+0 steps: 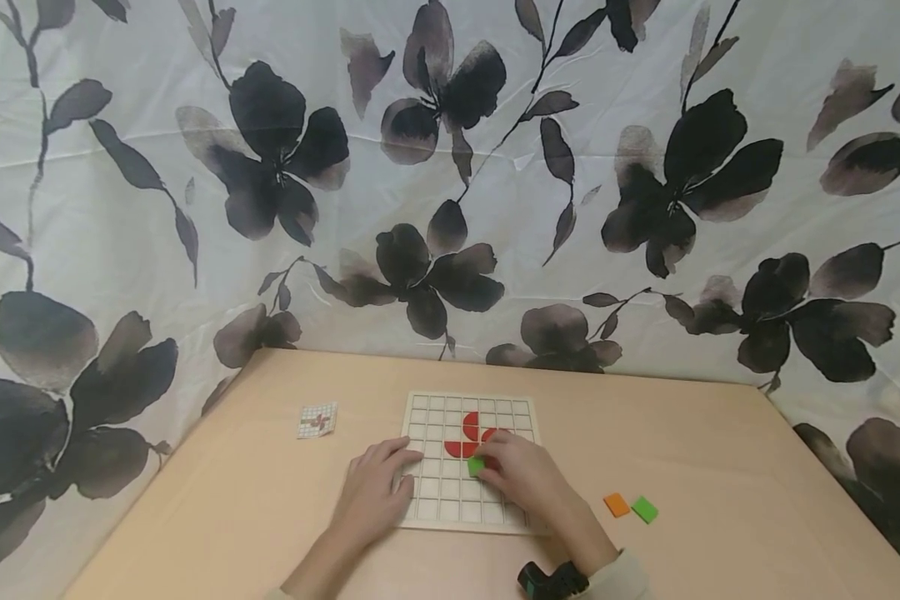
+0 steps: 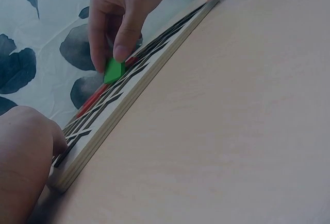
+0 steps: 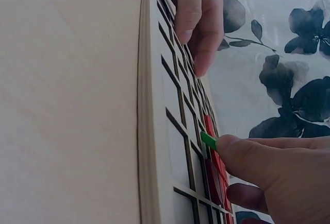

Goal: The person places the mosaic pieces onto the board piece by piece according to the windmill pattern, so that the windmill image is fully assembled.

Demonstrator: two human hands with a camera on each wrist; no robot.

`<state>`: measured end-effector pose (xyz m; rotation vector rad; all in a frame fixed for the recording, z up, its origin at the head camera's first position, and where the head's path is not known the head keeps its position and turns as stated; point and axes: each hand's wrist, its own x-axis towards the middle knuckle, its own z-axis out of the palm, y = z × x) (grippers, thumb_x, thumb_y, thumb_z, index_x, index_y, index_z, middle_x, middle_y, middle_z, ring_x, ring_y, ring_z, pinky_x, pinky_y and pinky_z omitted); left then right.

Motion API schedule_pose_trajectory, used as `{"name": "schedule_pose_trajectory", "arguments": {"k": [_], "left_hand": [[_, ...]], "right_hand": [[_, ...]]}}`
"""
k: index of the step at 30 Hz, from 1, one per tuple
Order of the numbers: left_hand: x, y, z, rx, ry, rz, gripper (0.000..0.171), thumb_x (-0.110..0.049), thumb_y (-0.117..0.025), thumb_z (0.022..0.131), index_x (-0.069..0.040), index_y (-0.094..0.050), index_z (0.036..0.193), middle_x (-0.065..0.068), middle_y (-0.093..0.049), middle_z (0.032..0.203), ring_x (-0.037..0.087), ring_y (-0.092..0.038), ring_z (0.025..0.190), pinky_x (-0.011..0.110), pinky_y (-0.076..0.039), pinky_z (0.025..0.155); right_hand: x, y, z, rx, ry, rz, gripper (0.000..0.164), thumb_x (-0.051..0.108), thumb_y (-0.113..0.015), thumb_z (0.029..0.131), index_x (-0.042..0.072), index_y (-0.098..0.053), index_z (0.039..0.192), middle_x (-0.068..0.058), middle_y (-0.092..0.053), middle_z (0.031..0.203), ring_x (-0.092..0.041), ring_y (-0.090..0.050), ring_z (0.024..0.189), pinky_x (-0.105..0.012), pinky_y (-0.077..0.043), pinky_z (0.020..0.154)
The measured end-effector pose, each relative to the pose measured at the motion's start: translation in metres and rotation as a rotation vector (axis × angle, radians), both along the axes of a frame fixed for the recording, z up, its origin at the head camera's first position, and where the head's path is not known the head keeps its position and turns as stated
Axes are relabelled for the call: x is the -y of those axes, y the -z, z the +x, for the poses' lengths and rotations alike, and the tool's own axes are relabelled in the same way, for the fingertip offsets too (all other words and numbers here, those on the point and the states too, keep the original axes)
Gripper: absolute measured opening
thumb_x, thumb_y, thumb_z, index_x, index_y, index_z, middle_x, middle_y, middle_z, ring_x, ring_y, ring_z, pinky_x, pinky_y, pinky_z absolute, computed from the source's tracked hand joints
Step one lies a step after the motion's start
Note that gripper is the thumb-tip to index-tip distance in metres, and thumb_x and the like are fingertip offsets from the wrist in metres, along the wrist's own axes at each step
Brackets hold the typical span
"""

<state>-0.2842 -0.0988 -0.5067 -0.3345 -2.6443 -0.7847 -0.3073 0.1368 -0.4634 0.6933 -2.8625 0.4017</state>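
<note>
A white square-grid board (image 1: 450,508) lies on the table, with several red curved-edge pieces (image 1: 454,449) set in cells near its middle. My right hand (image 1: 528,473) pinches a small green square tile (image 1: 476,467) between thumb and fingers. In the left wrist view the green tile (image 2: 114,72) is tilted, close over the grid beside red pieces. The right hand partly hides the red pieces on its side. At the board's left edge rests my left hand (image 1: 372,492), fingers loosely extended and holding nothing; its fingertips (image 3: 200,68) reach over the border in the right wrist view.
To the right of the board, an orange tile (image 1: 617,505) and another green tile (image 1: 645,509) lie side by side. A small card (image 1: 317,421) printed with a gridded red figure is at the upper left. Behind the table (image 1: 712,450) hangs a floral cloth (image 1: 540,192).
</note>
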Motion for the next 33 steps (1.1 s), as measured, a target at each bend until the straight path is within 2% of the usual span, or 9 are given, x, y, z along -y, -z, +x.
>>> {"name": "schedule_pose_trajectory", "arguments": {"k": [7,12,16,20,33], "left_hand": [[-0.0004,-0.0002,-0.0001,0.019,-0.002,-0.007,0.027,-0.021,-0.062,0.084,-0.026,-0.068,0.11,-0.002,-0.057,0.131,0.021,-0.049,0.124,0.047,-0.035,0.1],[-0.0005,-0.0019,-0.0007,0.042,0.0,-0.009,0.028,-0.022,-0.062,0.085,-0.027,-0.068,0.111,-0.003,-0.056,0.133,0.02,-0.048,0.125,0.047,-0.035,0.102],[0.0009,-0.0016,0.0002,0.068,-0.005,-0.008,0.028,-0.022,-0.061,0.085,-0.028,-0.068,0.112,-0.005,-0.055,0.133,0.019,-0.047,0.126,0.046,-0.034,0.103],[0.0009,-0.0023,-0.0002,0.053,0.001,-0.009,0.028,-0.021,-0.062,0.085,-0.027,-0.067,0.112,-0.004,-0.056,0.133,0.019,-0.047,0.126,0.046,-0.034,0.102],[0.0001,-0.0022,-0.0014,0.041,0.011,-0.003,0.028,-0.021,-0.062,0.085,-0.025,-0.068,0.112,-0.002,-0.056,0.133,0.02,-0.048,0.125,0.048,-0.034,0.101]], "right_hand": [[0.0026,0.0026,-0.0008,0.01,0.016,-0.005,0.037,0.038,-0.075,0.078,0.02,-0.07,0.109,0.007,-0.068,0.097,-0.009,-0.058,0.085,-0.031,-0.053,0.08],[0.0036,0.0026,-0.001,0.004,0.029,-0.01,0.033,0.039,-0.076,0.077,0.021,-0.071,0.104,0.009,-0.069,0.093,-0.008,-0.059,0.084,-0.031,-0.053,0.08],[0.0057,0.004,-0.0003,-0.015,0.007,-0.014,0.03,0.038,-0.076,0.077,0.021,-0.072,0.102,0.009,-0.069,0.092,-0.008,-0.059,0.083,-0.03,-0.053,0.078],[0.0063,0.0043,-0.0008,-0.046,0.001,-0.014,0.03,0.038,-0.076,0.077,0.021,-0.073,0.101,0.009,-0.07,0.091,-0.009,-0.061,0.084,-0.031,-0.052,0.079],[0.0031,0.0046,-0.0018,-0.055,-0.059,-0.043,0.029,0.031,-0.076,0.078,0.02,-0.072,0.105,0.007,-0.069,0.098,-0.011,-0.062,0.091,-0.033,-0.052,0.084]]}}
